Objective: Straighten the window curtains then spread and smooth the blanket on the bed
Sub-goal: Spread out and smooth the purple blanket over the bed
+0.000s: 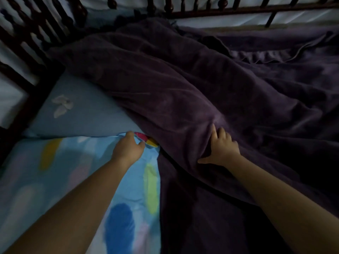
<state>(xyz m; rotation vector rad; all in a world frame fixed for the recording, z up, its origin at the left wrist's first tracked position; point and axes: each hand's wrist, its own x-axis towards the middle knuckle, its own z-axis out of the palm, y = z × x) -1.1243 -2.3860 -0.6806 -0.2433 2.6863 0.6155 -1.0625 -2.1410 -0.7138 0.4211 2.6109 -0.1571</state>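
Dimly lit, the bed [77, 107] is carrying a dark purple blanket [183, 85] that is lying bunched in a long ridge. That ridge is running diagonally, from the far left corner by the dark wooden spindle railing [27, 43] down toward the near middle, where it is narrowing into a fold. More of the blanket is spreading in wrinkles across the right side, up to the far rail [238, 10]. Nothing here is acting as a container; the railing is simply enclosing the mattress on the left and far edges.

Left of the ridge, a plain blue pillow [82, 114] with a pale leaf print is lying uncovered near the left edge. Nearer the camera, a light blue sheet [55, 171] with coloured oval patches is covering the near left part of the bed.

The left hand [128, 147] is resting on the sheet at its seam with the pillow, fingers curled and pinching the patterned fabric just beside the blanket's edge. The right hand [222, 147] is pressing into the blanket at the near end of the ridge, thumb splayed out, fingers dug into a fold and bunching the cloth. Both bare forearms are reaching forward from the near edge. Curtains are not visible.
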